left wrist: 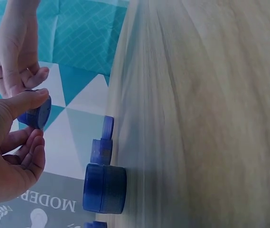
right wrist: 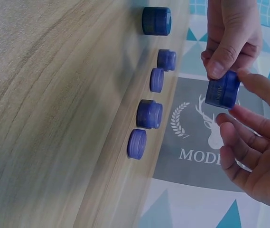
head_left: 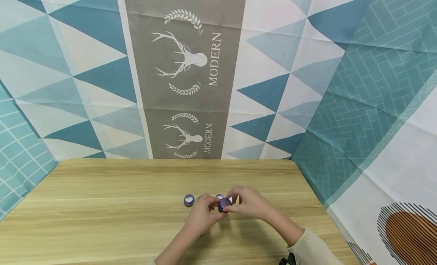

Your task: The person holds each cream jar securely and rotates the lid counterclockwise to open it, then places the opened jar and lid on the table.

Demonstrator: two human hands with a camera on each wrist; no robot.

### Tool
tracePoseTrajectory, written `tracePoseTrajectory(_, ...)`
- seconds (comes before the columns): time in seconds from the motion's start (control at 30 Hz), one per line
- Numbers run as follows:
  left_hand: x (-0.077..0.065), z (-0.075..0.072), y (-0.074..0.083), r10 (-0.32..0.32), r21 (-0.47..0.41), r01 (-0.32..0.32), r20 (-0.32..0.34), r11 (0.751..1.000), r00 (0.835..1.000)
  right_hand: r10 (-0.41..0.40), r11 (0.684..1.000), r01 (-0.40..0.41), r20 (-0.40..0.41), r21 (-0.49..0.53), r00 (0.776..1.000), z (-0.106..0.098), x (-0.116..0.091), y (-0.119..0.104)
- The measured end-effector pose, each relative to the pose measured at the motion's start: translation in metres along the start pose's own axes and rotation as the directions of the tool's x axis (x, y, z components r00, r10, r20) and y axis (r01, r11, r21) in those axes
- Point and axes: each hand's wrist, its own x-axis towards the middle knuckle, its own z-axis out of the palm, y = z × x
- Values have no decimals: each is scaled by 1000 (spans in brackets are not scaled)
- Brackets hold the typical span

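Observation:
A small purple cosmetic jar (head_left: 224, 204) is held above the table between both hands; it looks blue in the wrist views. My left hand (head_left: 201, 216) pinches the jar's body (right wrist: 215, 91) between thumb and fingers. From the other side, my right hand (head_left: 250, 202) grips the lid end (right wrist: 230, 90) with its thumb and a fingertip, its other fingers loosely bent. In the right wrist view, two open jars (right wrist: 148, 114) and two loose lids (right wrist: 137, 144) stand in a row on the table, alongside a jar with its lid on (right wrist: 156, 21).
The wooden table (head_left: 102, 219) carries the row of jars just beyond the hands. A patterned cloth backdrop (head_left: 184, 86) rises behind the table's far edge, and more cloth hangs along the left and right sides.

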Motion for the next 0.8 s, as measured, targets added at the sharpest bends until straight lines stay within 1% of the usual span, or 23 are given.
tracePoseTrajectory(0.17,-1,2,-1,2,14,-2,5,1000,1000,-50,999,49,42,5,998,1,0,1)
tracePoseTrajectory(0.23,-1,3,-2,1,14,-1,5,1000,1000,-56,998,55,47,14,997,1,-1,2)
tracePoseTrajectory(0.43,0,3,-2,10,9,-10,-16,1000,1000,-6,1000,7,-5,8,1000,1,-1,3)
tracePoseTrajectory(0.53,1,2,-1,9,8,-9,-29,1000,1000,5,1000,-5,-16,-4,1000,1,-1,3)
tracePoseTrajectory(0.67,1,1,0,4,6,-4,-25,1000,1000,-24,1000,24,2,2,1000,1,0,3)
tracePoseTrajectory(0.8,1,1,1,-6,-2,6,-18,1000,1000,-67,997,67,24,31,997,0,0,4)
